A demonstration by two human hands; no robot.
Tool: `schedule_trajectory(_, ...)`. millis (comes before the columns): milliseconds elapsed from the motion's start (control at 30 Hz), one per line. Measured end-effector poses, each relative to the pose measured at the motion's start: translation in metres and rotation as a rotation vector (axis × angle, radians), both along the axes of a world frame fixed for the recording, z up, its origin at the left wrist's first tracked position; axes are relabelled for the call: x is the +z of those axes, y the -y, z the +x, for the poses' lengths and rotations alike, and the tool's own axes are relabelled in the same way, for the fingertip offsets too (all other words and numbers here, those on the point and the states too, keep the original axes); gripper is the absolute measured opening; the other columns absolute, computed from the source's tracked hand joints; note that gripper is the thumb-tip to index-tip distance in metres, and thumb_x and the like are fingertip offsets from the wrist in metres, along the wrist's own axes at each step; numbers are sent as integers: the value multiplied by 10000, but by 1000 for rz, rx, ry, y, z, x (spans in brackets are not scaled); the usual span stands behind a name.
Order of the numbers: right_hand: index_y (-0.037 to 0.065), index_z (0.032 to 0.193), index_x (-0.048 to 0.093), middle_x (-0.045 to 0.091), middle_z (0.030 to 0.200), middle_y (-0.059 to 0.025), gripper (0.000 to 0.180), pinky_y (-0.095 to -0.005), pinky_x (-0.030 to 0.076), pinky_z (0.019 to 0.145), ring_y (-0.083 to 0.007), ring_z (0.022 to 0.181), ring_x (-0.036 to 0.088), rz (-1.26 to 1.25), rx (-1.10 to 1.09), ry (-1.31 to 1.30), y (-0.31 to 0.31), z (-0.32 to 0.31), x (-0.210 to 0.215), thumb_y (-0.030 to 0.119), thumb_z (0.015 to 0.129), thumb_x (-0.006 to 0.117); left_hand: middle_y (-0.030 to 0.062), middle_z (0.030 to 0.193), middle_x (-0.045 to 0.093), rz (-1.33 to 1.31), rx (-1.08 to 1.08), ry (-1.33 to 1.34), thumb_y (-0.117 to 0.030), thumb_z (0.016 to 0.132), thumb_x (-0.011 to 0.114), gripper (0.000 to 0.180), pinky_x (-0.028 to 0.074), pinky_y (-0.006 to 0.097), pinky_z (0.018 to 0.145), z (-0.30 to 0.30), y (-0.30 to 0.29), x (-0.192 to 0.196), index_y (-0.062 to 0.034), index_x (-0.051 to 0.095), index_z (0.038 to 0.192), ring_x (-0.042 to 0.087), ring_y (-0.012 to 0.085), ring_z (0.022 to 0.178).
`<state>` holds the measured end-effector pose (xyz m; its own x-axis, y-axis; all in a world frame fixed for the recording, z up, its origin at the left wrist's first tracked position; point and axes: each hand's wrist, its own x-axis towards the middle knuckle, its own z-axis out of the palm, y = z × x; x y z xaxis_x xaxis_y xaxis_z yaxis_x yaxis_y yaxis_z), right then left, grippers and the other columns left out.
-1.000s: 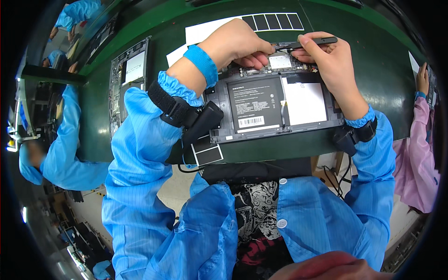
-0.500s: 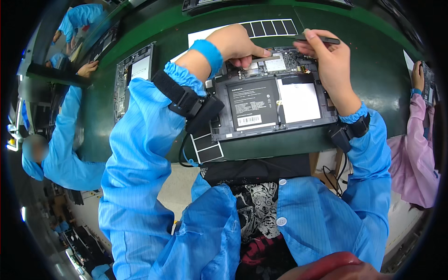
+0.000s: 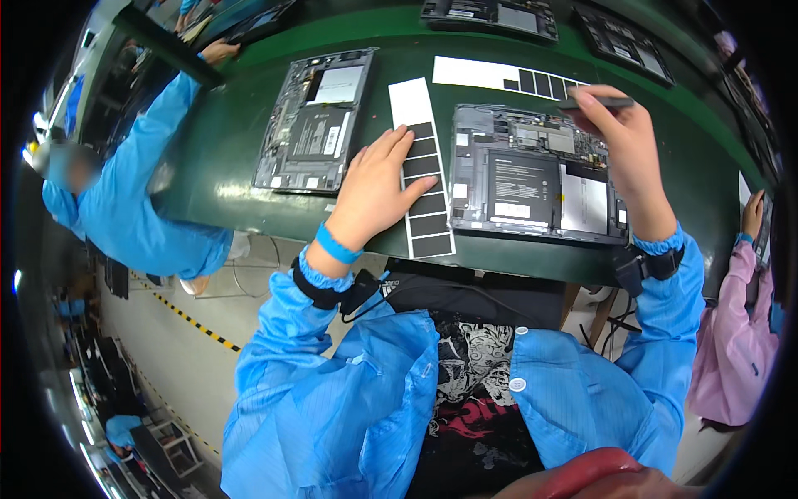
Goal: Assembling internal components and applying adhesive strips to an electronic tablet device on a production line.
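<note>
My left hand [image 3: 376, 185] lies with fingers spread on a strip sheet of black rectangular stickers [image 3: 429, 224], just left of an opened device. That device [image 3: 470, 218] shows its circuit board [image 3: 544, 137] along the far side. A black labelled battery [image 3: 521, 190] and a white-silver panel [image 3: 583, 200] fill its near half. Over its far right corner, my right hand [image 3: 625, 133] is closed on a slim black tool that looks like tweezers [image 3: 611, 103]. Its tip points left, above the board and apart from it as far as I can see.
Another opened device [image 3: 316, 125] lies to the left. A second sticker sheet [image 3: 474, 71] sits beyond the first device. More opened devices [image 3: 490, 15] [image 3: 625, 46] stand on the far shelf. Co-workers sit at left [image 3: 125, 191] and right [image 3: 731, 333].
My left hand has left the device's board and moved left onto the sticker sheet, fingers now spread. The right hand still holds the tweezers near the far right corner. The view has shifted leftward.
</note>
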<state>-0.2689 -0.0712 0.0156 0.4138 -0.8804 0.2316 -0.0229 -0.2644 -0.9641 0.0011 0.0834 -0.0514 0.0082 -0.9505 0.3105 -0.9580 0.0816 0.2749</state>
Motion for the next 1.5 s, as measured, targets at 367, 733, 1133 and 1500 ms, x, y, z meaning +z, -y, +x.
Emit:
schedule_trajectory(367,11,847,689,663,677,-134,260,-328,497,610,-240,645,658,-304,82,-400,4,135,-45,260,790,636,163,1241,532,-160,139,174,-436,862,574,531,419,438,927,-3,18,-17,-61,537,1236,500,313,1159)
schedule_trajectory(733,-34,879,658,665,695,-113,245,-279,477,532,-159,617,646,-434,97,-409,5,138,-53,206,834,637,190,1273,509,-126,178,154,-426,858,581,539,422,477,945,-7,19,-20,-59,527,1248,482,329,1200)
schedule_trajectory(1133,3,848,684,653,656,-133,229,-320,479,542,-221,543,625,-348,70,-287,6,137,-59,216,788,626,221,1301,476,-79,177,154,-412,875,568,536,400,514,959,-9,18,-20,-44,511,1260,455,347,1225)
schedule_trajectory(1500,7,881,702,665,681,-123,221,-290,490,589,-174,628,642,-297,140,-376,0,135,-48,195,785,636,221,1323,454,-71,176,154,-408,888,550,538,391,538,966,-8,18,-21,-45,494,1281,428,353,1247)
